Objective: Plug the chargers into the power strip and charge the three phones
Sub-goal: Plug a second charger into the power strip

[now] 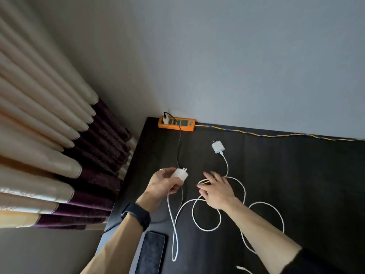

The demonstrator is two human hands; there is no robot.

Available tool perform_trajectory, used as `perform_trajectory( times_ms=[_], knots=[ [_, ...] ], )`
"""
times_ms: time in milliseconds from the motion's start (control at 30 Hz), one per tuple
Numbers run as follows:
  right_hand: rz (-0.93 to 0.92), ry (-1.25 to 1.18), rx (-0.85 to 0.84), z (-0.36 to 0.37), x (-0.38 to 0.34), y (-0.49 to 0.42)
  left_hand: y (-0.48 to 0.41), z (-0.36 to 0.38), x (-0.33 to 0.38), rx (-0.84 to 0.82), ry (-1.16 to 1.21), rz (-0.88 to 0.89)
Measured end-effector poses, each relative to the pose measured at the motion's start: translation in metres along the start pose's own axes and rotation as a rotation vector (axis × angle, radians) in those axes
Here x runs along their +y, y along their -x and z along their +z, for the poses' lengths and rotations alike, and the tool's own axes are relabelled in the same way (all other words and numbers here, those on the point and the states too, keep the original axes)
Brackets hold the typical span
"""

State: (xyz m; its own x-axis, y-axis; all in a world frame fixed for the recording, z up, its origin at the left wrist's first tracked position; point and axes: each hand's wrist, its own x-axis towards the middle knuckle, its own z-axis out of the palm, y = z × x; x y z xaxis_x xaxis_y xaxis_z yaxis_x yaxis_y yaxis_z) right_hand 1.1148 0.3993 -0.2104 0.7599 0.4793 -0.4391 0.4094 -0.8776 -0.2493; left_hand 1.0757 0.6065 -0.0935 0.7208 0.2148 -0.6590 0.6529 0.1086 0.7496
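Left to right across the dark table (276,175). At far left hangs a pleated curtain (49,135), beside the table's edge. The person's left hand (161,185), with a black band (136,215) on the wrist, is curled around a white charger (180,174): thumb and fingers pinch the body, and the prongs point up and away, roughly toward the orange power strip (176,123) at the table's far corner against the wall. The strip lies well apart from the hand, ahead of it and slightly to the right, with its long axis across the view. One white plug with a black cable (178,147) already sits in its left end; the sockets to the right of that appear free. A phone (151,252) lies face up near the table's front edge, under the left forearm; no other phone can be seen.

Further right, the right hand (217,191) hovers or rests palm down, fingers spread, over the loops of white cable (207,230); whether it touches the cable cannot be told. Beyond its fingertips lies a second white charger (218,146), flat on the table, prongs pointing toward the wall.

Judgement: the left hand is the nearer to the strip. The coming move likely turns on bringing the held prongs to face a free socket.
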Motion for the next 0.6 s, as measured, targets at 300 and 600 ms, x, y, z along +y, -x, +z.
perform_trajectory(
  times_ms=[300, 600],
  knots=[
    [0.445, 0.083, -0.092, -0.018, 0.11, 0.02, -0.024, 0.024, 0.018, 0.009, -0.094, 0.103],
    [0.824, 0.026, -0.237, -0.092, 0.139, 0.056, -0.048, 0.057, 0.036, -0.038, -0.115, 0.132]
  ],
)
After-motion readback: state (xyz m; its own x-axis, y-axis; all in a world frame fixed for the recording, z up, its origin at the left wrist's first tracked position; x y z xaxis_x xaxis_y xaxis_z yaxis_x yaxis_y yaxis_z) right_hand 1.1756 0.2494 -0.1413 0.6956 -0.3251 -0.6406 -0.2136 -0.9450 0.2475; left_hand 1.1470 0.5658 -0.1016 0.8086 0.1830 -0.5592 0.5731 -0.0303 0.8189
